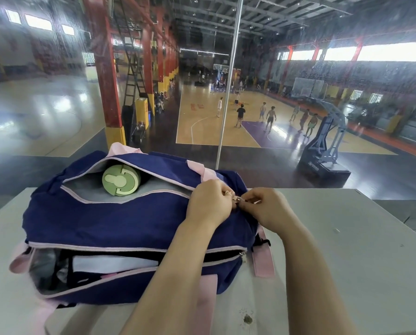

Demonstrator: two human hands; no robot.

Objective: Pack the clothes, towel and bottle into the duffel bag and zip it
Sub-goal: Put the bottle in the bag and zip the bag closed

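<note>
1. The navy fabric duffel bag with pink trim (119, 221) lies toward the white tabletop's (347, 262) left edge, its near side pocket (134, 259) unzipped.
2. Left hand (209, 204) and right hand (267, 206) pinch the top zipper's pull (238, 199).
3. A green round-lidded bottle (121, 180) lies inside the open top.

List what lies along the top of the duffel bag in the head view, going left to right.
Round pale-green bottle lid poking from the open top zipper → left hand gripping the navy fabric duffel bag → small metal zipper pull → right hand pinching that pull.
</note>
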